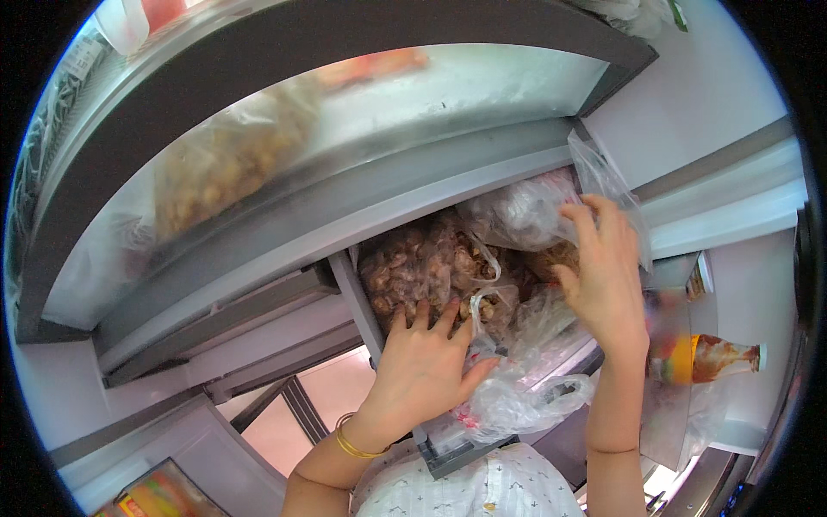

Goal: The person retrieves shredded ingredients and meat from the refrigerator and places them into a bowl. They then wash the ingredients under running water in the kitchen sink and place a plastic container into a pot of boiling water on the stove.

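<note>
Before me is a pulled-out fridge drawer (354, 284) packed with plastic bags. A clear bag of brownish lumps, possibly dried mushrooms (404, 258), fills its left part. My left hand (423, 368) lies palm down at the near edge of that bag, fingers spread and fingertips on the plastic. My right hand (601, 278) is over the drawer's right side, thumb and fingers apart. Its fingertips are by a whitish plastic bag (526, 210); whether they touch it cannot be told. A loose clear bag edge (604, 168) rises behind this hand. A crumpled white bag with red print (517, 404) hangs over the drawer's front.
Above the drawer, a dark-framed glass shelf (362, 39) shows a blurred bag of pale round items (226, 161) through it. A bottle of brown contents with a yellow label (704, 358) sits in the right door. The left door (174, 446) stands open.
</note>
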Available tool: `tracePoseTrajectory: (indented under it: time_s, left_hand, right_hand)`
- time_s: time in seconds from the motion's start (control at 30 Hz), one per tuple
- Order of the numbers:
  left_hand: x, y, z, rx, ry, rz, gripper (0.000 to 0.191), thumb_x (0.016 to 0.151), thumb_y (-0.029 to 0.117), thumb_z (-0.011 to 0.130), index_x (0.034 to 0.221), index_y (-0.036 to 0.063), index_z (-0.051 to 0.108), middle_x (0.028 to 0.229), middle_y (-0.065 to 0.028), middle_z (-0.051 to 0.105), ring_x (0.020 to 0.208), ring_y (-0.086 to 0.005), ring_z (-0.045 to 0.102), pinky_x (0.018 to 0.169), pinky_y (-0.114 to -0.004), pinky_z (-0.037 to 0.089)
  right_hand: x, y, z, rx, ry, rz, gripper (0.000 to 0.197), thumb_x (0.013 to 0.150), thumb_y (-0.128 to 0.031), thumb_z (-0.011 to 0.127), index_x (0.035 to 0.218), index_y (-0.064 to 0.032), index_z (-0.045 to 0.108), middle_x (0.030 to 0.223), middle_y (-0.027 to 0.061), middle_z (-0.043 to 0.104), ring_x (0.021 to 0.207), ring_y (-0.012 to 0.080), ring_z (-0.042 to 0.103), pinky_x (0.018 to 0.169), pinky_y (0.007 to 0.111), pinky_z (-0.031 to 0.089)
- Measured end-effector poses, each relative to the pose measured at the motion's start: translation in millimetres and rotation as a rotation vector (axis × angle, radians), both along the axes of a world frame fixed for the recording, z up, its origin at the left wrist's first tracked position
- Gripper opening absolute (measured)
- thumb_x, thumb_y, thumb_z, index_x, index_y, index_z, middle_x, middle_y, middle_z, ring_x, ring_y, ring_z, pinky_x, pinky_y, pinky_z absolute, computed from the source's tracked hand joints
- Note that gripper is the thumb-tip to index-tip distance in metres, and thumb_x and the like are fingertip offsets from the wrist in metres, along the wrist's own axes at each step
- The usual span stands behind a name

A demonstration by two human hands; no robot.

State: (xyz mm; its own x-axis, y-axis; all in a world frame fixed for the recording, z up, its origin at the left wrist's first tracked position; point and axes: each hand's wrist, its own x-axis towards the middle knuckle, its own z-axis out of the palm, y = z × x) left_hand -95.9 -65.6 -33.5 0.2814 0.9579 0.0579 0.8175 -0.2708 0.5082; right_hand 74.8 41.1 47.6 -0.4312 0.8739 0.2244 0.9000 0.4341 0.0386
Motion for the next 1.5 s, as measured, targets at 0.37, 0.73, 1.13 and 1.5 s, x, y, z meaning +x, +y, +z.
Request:
tracePoseTrajectory:
  time_s: [0.37,0.73,1.13,1.5]
  left_hand:
    - [3,-1,2,0.047,0.063,-0.001,0.051,0.085,0.045,0.054,0.115,0.0027,0.059,0.112,-0.0192,0.058,0.110,-0.0400,0.051,0.092,-0.049,0.040]
    - [2,-2,-1,0.078,0.031,0.014,0.047,0.084,0.043,0.055,0.111,0.0054,0.060,0.111,-0.0168,0.058,0.105,-0.0349,0.054,0.088,-0.044,0.042]
    - [-1,-3,-2,0.070,-0.052,0.037,0.043,0.084,0.042,0.057,0.098,0.0027,0.064,0.096,-0.0175,0.062,0.090,-0.0324,0.060,0.087,-0.043,0.041]
    - [-3,1,-1,0.125,-0.138,0.045,0.037,0.081,0.038,0.062,0.072,0.0026,0.060,0.070,-0.0107,0.060,0.069,-0.0258,0.060,0.073,-0.036,0.042]
  right_hand:
    - [-66,6,-24,-0.482,-0.328,0.233,0.022,0.069,-0.013,0.060,0.087,-0.0024,0.060,0.101,0.0174,0.059,0.098,0.0283,0.057,0.081,0.037,0.044]
    - [-3,62,-71,-0.082,-0.180,0.119,0.039,0.079,-0.030,0.064,0.111,-0.0066,0.061,0.106,0.0193,0.061,0.106,0.0333,0.054,0.099,0.043,0.034]
    - [17,77,-43,-0.464,0.350,-0.021,0.042,0.074,-0.006,0.066,0.115,-0.0014,0.058,0.110,0.0204,0.061,0.105,0.0343,0.057,0.090,0.037,0.044]
    - [37,98,-51,-0.478,0.573,-0.091,0.034,0.074,-0.003,0.066,0.108,-0.0013,0.064,0.109,0.0153,0.065,0.103,0.0256,0.061,0.089,0.033,0.045]
